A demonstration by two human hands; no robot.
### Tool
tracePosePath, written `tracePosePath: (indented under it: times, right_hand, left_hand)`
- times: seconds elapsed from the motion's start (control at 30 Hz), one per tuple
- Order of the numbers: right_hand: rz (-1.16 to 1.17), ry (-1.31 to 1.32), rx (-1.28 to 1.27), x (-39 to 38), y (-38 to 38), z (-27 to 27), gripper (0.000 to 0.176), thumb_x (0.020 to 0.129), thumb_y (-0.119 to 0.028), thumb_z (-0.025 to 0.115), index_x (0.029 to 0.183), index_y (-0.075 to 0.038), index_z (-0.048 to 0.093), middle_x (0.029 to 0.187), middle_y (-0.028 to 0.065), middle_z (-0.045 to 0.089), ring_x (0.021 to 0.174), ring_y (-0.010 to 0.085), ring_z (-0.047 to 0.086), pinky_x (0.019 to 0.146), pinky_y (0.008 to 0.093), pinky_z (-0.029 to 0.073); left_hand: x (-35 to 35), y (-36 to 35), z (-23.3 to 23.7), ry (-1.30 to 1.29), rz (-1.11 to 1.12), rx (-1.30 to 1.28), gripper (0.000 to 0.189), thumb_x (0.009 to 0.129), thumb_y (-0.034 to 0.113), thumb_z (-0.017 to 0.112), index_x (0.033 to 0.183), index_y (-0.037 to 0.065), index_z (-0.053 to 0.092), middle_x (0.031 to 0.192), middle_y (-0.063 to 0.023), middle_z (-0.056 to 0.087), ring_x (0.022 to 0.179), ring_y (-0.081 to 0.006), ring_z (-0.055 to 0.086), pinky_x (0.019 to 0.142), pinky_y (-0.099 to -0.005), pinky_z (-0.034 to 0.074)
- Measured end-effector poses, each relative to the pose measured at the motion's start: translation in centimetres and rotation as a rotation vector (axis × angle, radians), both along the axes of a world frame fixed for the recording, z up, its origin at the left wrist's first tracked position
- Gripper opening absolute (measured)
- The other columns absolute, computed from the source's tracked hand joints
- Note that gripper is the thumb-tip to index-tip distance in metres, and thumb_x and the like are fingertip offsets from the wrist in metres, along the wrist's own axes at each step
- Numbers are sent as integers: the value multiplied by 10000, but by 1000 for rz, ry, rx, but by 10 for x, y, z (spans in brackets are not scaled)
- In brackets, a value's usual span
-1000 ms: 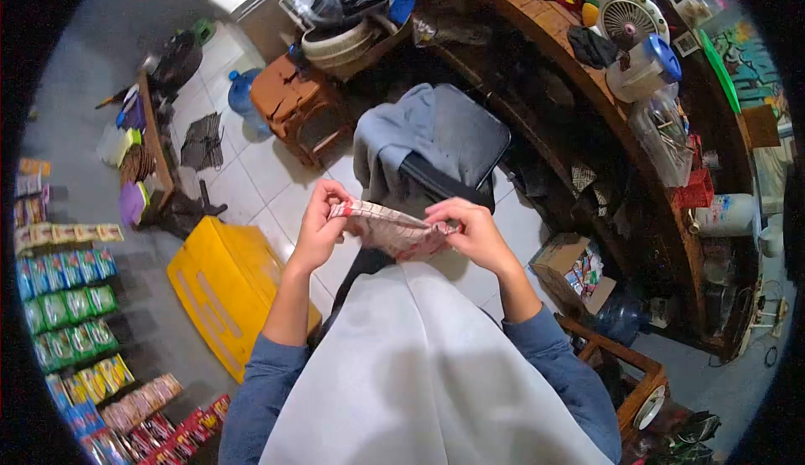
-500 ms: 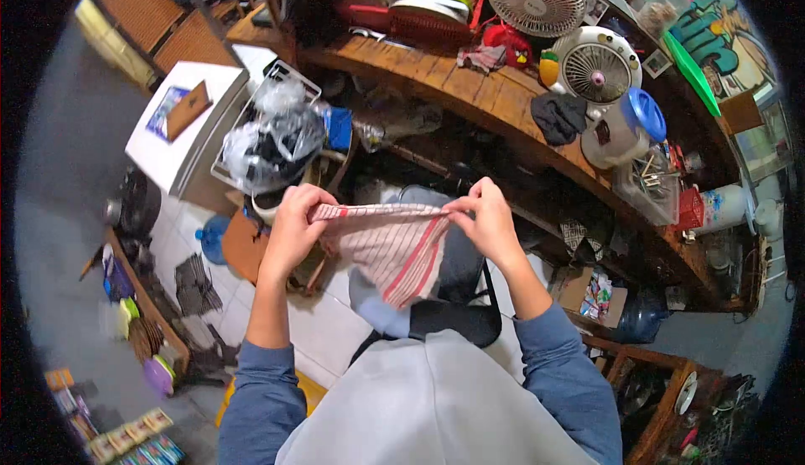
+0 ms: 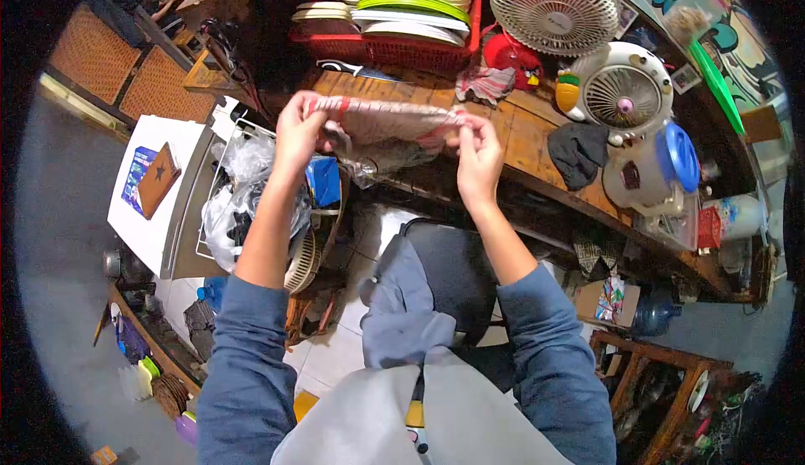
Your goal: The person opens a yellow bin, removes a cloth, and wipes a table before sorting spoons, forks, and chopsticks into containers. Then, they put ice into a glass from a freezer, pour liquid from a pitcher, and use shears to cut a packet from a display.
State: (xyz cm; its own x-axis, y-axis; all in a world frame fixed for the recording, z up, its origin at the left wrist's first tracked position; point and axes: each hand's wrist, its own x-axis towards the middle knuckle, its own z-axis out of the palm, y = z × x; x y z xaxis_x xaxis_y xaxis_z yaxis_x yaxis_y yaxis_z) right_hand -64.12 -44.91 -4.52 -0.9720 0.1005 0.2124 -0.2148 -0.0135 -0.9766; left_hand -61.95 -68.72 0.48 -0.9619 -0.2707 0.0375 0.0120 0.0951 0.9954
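A striped dishcloth, pale with red bands, is stretched between my two hands at the edge of the wooden counter. My left hand pinches its left upper corner, and my right hand grips the right upper corner. The top edge is pulled nearly straight while the lower part billows. Just beyond it on the counter lie a knife and a crumpled striped cloth.
A red dish rack with plates stands at the back, beside two fans. To the right are a dark cloth and a blue-lidded container. Below me is a dark chair; plastic bags sit to the left.
Both hands have lifted the dishcloth up and forward, from above the chair to the counter's edge. The hanging corner has swung away from me. My view has moved closer to the counter.
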Motion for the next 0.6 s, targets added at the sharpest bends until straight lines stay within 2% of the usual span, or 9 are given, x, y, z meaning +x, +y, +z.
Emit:
tracePosePath:
  times: [0.03,0.1,0.17,0.23,0.3,0.4,0.5,0.57,0.6]
  right_hand:
    - [-57,139,-88,-14,-4,3,120,852,-90,489,930,-24,551,833,64,585,710,134,574,640,247,454]
    - [-222,479,146,-54,-6,15,117,822,-78,510,911,-24,563,862,95,587,795,196,571,718,299,445]
    - [-278,525,232,-86,-10,43,125,792,-67,520,897,-24,574,872,127,595,832,254,573,771,327,428]
    - [-295,493,347,-124,-16,64,132,785,-74,524,887,-21,588,888,143,606,817,279,585,736,329,441]
    - [-226,356,390,-173,-19,75,277,769,-90,549,1035,-10,543,926,146,620,809,262,602,717,341,457]
    - [157,215,223,-206,-17,81,712,770,-67,570,1335,20,145,1111,190,557,875,195,582,780,294,460]
    - [46,429,328,-172,-14,61,600,734,-11,501,1293,-8,282,1050,217,571,925,310,577,794,389,446]
    - [-236,747,670,-139,6,38,538,726,7,501,1248,-44,377,1084,193,546,986,336,532,829,422,410]
    - [-214,746,713,-127,19,19,500,723,0,511,1212,-51,419,1085,178,540,996,335,520,841,417,400]
  left_hand:
    - [-17,-9,4,30,-27,-80,114,786,53,494,896,50,523,701,-6,547,542,-65,499,427,-205,420]
    - [-51,-17,15,231,33,-309,124,787,55,456,875,56,543,685,9,534,559,-53,492,455,-206,409]
    - [-88,-24,41,127,20,-243,173,803,78,464,954,51,545,677,8,537,565,-61,487,491,-205,407]
    - [-122,-34,65,24,-271,98,204,833,120,455,1005,49,538,740,-1,563,605,-89,542,549,-210,461]
    - [-167,-39,70,45,-204,200,375,818,86,494,1178,29,405,871,-72,569,708,-153,602,633,-254,521]
    - [-193,-33,70,101,-71,48,846,706,-12,596,1321,27,17,1035,-222,489,782,-280,616,644,-336,552]
    - [-165,18,59,104,-14,-372,837,653,41,646,1312,8,131,1113,-177,452,1003,-268,516,798,-362,472]
    - [-160,28,12,561,52,-418,659,617,46,620,1204,15,322,1140,-161,443,1107,-273,421,950,-381,333]
    - [-138,40,9,589,136,-435,628,618,29,604,1187,7,341,1136,-164,441,1102,-276,422,949,-375,332]
